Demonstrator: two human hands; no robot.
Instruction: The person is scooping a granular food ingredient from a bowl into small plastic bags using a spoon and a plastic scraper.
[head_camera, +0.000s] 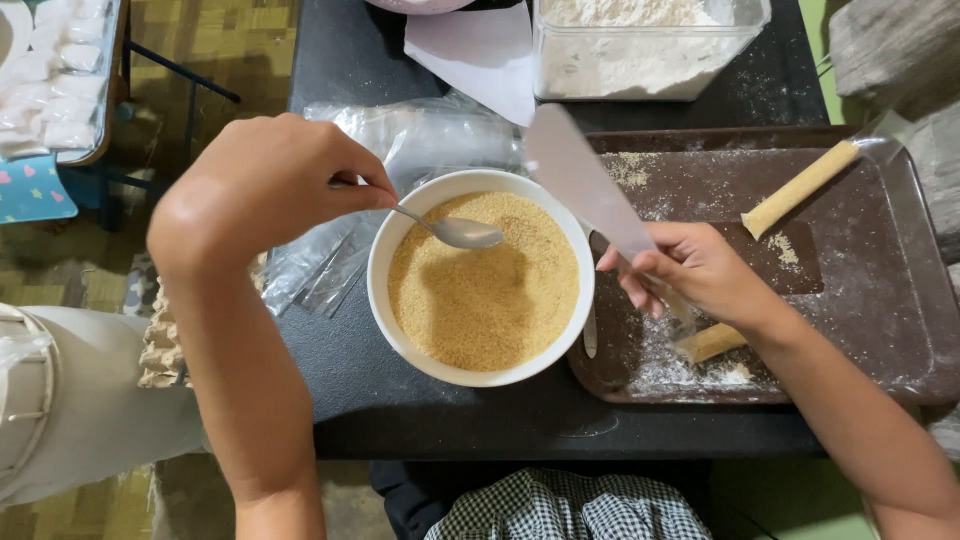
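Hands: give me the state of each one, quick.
Left hand: closed, holding a spoon over the bowl of crumbs.
Right hand: closed, holding a knife over the tray.

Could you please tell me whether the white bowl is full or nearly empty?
Fairly full: golden crumbs cover the white bowl across, reaching near its rim.

On the dark surface (450, 420) there are one white bowl (400, 225) of golden crumbs, one spoon (455, 232), one knife (580, 180), one brown tray (900, 300) holding two crumb-coated sticks (800, 187) (one partly hidden by a hand), and one clear flour tub (640, 65).
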